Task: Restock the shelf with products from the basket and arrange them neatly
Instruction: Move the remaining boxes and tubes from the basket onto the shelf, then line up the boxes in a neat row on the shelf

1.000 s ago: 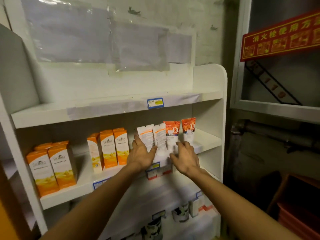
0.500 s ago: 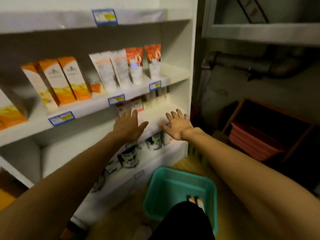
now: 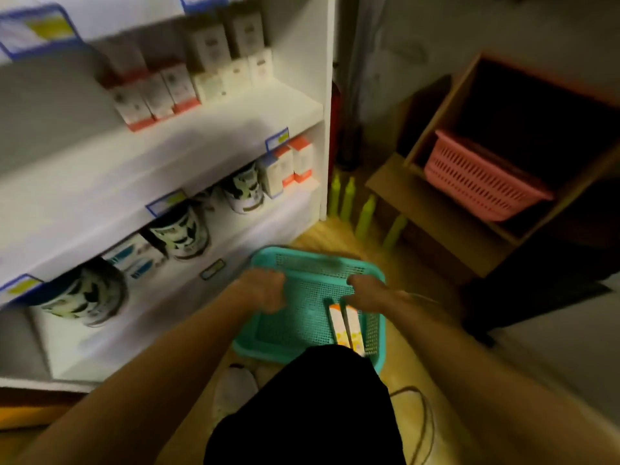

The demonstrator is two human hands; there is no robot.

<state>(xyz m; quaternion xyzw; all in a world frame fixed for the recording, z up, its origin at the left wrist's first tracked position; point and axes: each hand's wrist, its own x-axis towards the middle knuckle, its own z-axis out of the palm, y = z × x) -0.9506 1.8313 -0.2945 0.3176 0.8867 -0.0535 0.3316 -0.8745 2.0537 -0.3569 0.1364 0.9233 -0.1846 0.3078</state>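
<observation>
The teal basket [image 3: 312, 297] sits on the wooden floor [image 3: 432, 374] just before the white shelf [image 3: 161, 156]. Two orange-and-white boxes [image 3: 345, 327] lie side by side at its right wall, their near ends hidden by a dark-clad knee [image 3: 312, 407]. Both hands are over the basket, well apart: the left hand [image 3: 265, 292] and the right hand [image 3: 364, 293] have blurred fingers, so their grip cannot be told. Shelf tins [image 3: 183, 231], small cartons [image 3: 157, 95] and blue-edged price tags [image 3: 276, 138] are too smeared to read. A pink basket [image 3: 479, 176] stands in a wooden cubby to the right.
</observation>
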